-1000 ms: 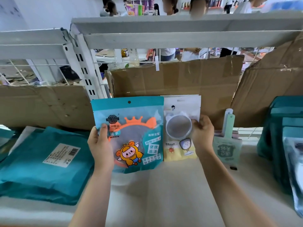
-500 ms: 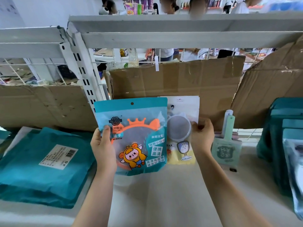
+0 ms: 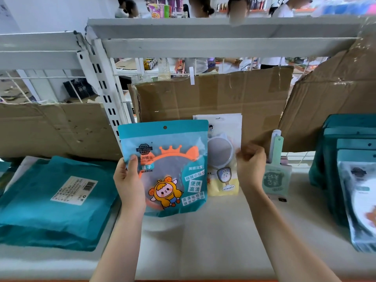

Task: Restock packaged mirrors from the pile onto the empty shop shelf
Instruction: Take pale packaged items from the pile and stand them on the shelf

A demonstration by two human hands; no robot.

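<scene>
My left hand (image 3: 130, 182) grips the left edge of a teal mirror package (image 3: 173, 159) printed with an orange crown and a cartoon figure, holding it upright over the white shelf board (image 3: 203, 241). Behind and to its right, a white and yellow mirror package (image 3: 222, 186) stands against the cardboard backing (image 3: 213, 96). The fingers of my right hand (image 3: 251, 165) curl at this package's right edge; the hand is blurred. The teal package overlaps the white one's left side.
A green-handled mirror pack (image 3: 275, 180) leans at the back right. More teal mirror packages (image 3: 350, 139) stand in a row at the far right. A large teal bag (image 3: 50, 200) lies on the left. A white upper shelf (image 3: 203, 31) runs overhead; people stand beyond it.
My left hand has shifted the teal package slightly right and down, so it covers more of the white package. My right hand stays at the white package's edge.
</scene>
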